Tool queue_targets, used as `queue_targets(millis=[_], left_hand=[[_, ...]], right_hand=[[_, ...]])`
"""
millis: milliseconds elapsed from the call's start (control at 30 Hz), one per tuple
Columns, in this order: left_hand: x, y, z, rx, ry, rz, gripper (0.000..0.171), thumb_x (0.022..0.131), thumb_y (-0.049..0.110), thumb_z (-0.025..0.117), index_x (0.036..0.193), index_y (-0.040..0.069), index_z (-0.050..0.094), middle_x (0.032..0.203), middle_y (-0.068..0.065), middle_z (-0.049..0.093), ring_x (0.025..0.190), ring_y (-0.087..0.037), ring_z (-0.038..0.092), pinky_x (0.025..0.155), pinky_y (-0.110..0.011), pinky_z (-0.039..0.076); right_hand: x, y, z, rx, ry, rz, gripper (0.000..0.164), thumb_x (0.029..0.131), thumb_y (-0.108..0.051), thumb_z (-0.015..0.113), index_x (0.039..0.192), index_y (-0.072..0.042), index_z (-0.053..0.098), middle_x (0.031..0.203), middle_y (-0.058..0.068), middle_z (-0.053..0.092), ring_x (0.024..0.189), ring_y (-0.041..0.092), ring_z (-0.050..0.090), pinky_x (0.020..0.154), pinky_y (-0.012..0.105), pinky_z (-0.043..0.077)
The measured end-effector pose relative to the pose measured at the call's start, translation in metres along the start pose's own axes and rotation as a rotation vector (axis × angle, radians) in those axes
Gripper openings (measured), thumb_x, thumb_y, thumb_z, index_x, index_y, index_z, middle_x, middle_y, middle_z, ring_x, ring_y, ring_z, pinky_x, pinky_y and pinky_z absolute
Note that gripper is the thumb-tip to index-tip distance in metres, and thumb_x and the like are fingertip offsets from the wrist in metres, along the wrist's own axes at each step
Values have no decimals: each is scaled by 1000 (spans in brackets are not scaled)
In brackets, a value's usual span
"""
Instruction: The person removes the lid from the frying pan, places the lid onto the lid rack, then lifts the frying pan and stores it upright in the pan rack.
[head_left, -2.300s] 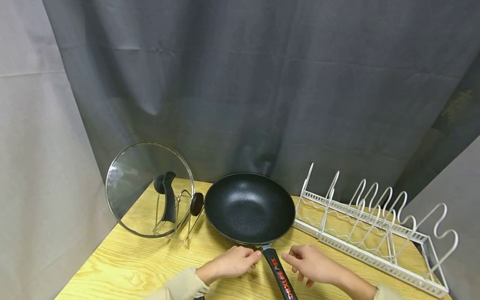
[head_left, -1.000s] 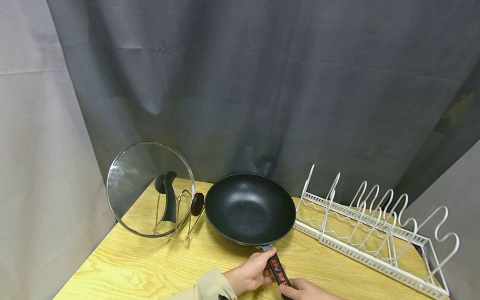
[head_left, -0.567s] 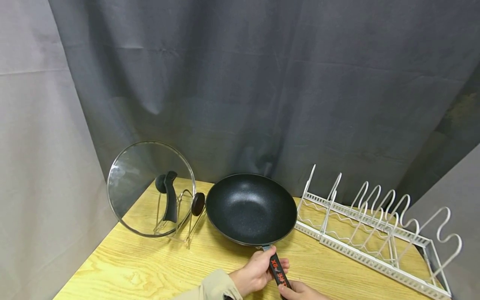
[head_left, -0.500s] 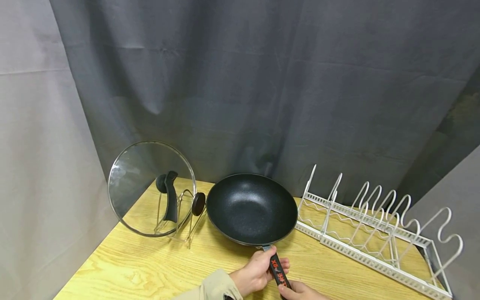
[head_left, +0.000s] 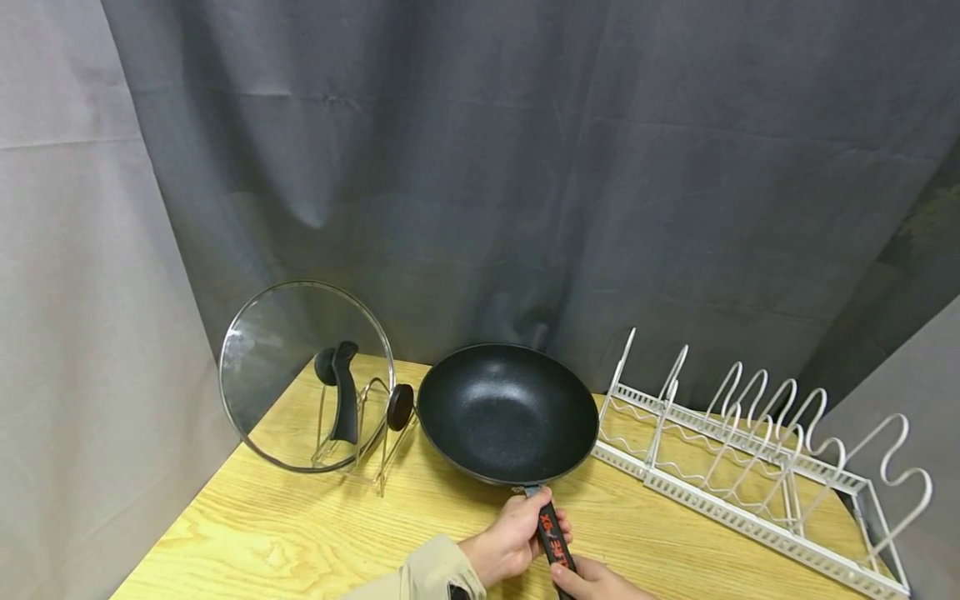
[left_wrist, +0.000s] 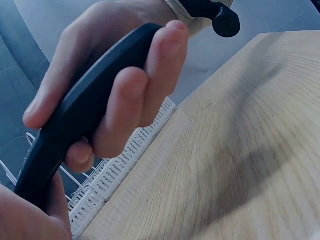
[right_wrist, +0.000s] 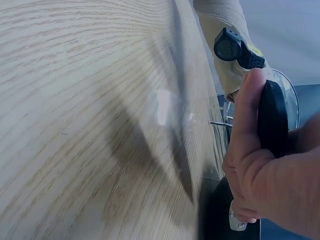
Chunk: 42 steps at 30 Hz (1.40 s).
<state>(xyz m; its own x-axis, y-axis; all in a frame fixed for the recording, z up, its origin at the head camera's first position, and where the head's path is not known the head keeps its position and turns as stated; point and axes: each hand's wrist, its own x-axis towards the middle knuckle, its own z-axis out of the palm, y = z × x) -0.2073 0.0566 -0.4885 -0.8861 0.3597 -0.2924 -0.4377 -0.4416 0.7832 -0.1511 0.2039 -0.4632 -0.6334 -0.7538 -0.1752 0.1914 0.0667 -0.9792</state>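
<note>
Head view | black wok [head_left: 507,414], lower centre | left hand [head_left: 512,535] curls its fingers round the handle [head_left: 553,542], right hand [head_left: 600,580] pinches it lower down | firm, level grips seem best | glass lid [head_left: 288,379] near left, white wire rack [head_left: 750,524] just right; table [head_left: 247,533] looks roomier lower left

black handle [left_wrist: 82,107] in the right grip [left_wrist: 95,35] and the left grip [left_wrist: 30,217], white slotted rack [left_wrist: 97,194] beside wooden table [left_wrist: 195,145]
</note>
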Motion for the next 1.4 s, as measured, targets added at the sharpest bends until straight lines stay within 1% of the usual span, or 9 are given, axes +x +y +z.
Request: queue_targets(millis=[200,400,700,800,933,1067,1167,1333,1400], left_hand=[[1,3,-3,29,-2,-13,23,101,21,42,84,9,51,70,0,54,61,-7,59,68,-26,56],[4,6,-7,58,0,5,22,100,21,43,82,11,50,68,2,52,59,-6,57,64,-24,55],[8,7,-14,82,7,8,19,99,21,45,85,9,50,67,1,52,56,-7,55,58,-22,53],[9,9,-15,89,6,5,20,99,20,46,83,9,51,66,1,52,55,-7,55,57,-21,53],[9,11,-18,100,12,16,22,99,21,46,81,10,52,65,1,52,54,-7,55,57,-21,52],[10,11,-21,121,14,11,24,98,23,48,78,11,52,65,1,52,54,-8,55,57,-20,52],[11,13,-24,130,11,6,22,97,22,48,79,10,52,66,1,53,55,-8,55,58,-21,53],[10,18,-28,132,1,-1,17,96,20,49,85,8,51,68,0,54,57,-7,55,60,-22,55],[10,20,-29,139,-10,-7,17,97,20,49,86,7,51,69,0,53,57,-7,55,61,-23,55]], right_hand=[[6,-1,3,54,-31,2,23,104,-27,35,94,-9,46,73,-10,52,59,-4,50,53,11,39],[11,0,5,37,4,13,24,104,-26,37,99,-5,47,74,-8,54,59,-3,52,53,12,41],[19,-2,10,39,36,21,22,104,-21,33,102,-4,45,74,-6,55,60,-1,54,55,13,42],[22,-1,12,35,57,36,22,104,-22,33,102,-3,45,75,-5,56,61,0,55,55,13,42],[26,-1,16,4,118,49,25,104,-24,36,101,-1,46,76,-3,56,62,2,55,56,14,43],[29,-2,21,-4,160,36,25,103,-24,38,99,0,47,77,-1,58,63,4,56,56,15,44],[31,-3,23,32,139,18,24,104,-23,37,100,-1,47,77,-1,59,63,4,57,56,14,46],[35,-5,24,142,22,17,26,105,-26,32,105,-3,46,80,-4,62,66,2,61,59,15,49],[36,-5,25,167,-6,15,27,105,-26,32,108,-3,45,81,-4,63,67,3,62,60,15,50]])
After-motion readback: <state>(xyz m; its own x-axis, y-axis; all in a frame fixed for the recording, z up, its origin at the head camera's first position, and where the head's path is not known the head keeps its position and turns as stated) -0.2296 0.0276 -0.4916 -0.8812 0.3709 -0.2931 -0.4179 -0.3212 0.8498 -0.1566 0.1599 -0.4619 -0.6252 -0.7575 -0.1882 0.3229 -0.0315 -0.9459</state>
